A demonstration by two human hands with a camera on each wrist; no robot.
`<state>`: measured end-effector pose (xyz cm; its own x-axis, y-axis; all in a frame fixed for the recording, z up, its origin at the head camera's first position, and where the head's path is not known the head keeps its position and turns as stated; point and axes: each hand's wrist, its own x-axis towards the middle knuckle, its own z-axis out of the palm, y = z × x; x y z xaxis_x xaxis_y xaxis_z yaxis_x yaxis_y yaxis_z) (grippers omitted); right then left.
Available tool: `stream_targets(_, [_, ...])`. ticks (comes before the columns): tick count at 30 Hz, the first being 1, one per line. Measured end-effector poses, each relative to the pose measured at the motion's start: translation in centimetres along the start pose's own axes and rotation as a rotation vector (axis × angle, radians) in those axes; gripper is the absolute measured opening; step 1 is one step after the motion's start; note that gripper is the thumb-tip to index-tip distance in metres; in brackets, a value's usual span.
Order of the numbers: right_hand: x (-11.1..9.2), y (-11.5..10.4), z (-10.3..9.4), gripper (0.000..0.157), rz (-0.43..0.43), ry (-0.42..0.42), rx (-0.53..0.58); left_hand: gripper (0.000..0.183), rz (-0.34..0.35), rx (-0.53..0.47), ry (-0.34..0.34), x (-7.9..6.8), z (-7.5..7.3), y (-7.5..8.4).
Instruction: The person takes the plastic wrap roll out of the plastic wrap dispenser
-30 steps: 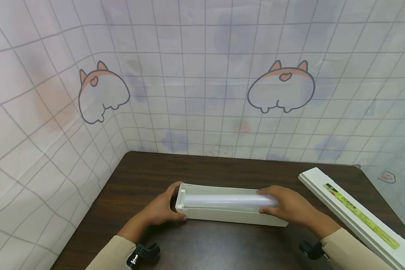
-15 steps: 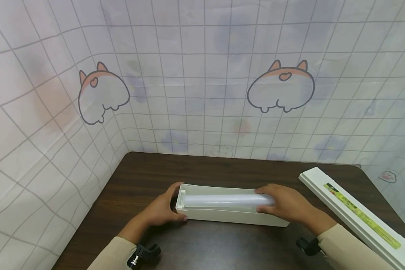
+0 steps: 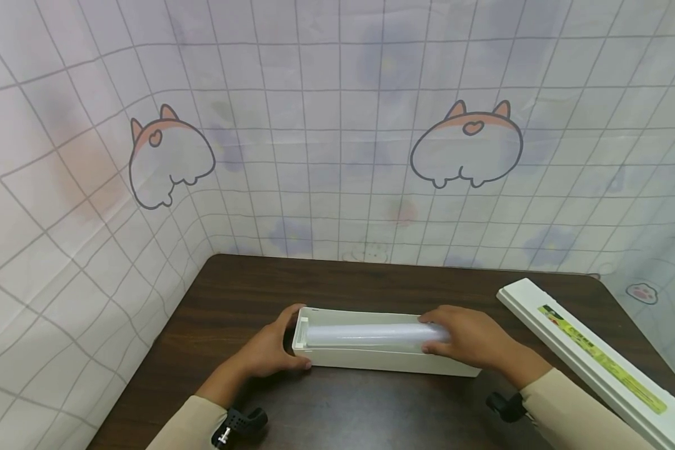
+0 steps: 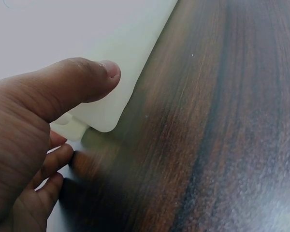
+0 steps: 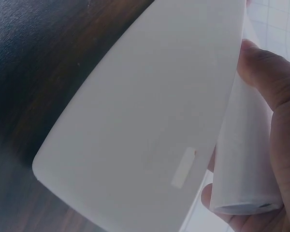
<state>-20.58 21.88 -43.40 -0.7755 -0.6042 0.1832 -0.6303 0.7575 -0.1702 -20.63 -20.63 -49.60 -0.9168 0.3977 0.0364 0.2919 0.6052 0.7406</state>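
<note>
A long, narrow white plastic box [image 3: 382, 361] lies uncovered on the dark wooden table, its front wall towards me. Inside it runs a whitish, shiny roll of plastic film [image 3: 360, 334], with its left end near the box's end wall. My left hand [image 3: 267, 349] grips the box's left end, thumb on the front wall and fingers round the far side. With my right hand [image 3: 472, 337] I hold the roll near its right end, thumb at the near rim. In the right wrist view the roll's round end [image 5: 246, 208] shows beside the box wall.
A long white lid [image 3: 602, 356] with a yellow-green label lies slanted at the table's right side, close to my right forearm. Behind the dark wooden table [image 3: 337, 281] hangs a checked cloth [image 3: 337, 156] with cartoon animals. Black straps [image 3: 242, 422] are on both wrists.
My right hand has shifted slightly left along the roll. The left hand, box and lid stay in place. A small skin-toned shape has come in at the right edge.
</note>
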Motion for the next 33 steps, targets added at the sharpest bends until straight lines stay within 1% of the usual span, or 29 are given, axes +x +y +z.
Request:
stream_targets(6, [0.4,-0.5,-0.1,0.051,-0.019,0.009,-0.012,0.116,0.007,0.0,0.003,0.0,0.1,-0.2])
stream_targets(13, [0.9,-0.8,0.1,0.05,-0.029,-0.004,-0.016,0.116,0.009,-0.004,0.0,0.0,0.0,-0.4])
stream_targets(18, [1.3,-1.1,0.2,0.05,-0.037,-0.019,-0.024,0.116,0.002,0.0,0.004,0.1,0.0,-0.6])
stream_targets(26, [1.8,-1.3,0.2,0.05,-0.033,-0.046,-0.024,0.116,-0.017,0.008,0.007,0.0,-0.1,-0.4])
stream_targets(33, [2.1,-1.6,0.2,0.049,-0.061,-0.049,-0.021,0.116,-0.025,0.019,0.01,0.0,0.0,-0.4])
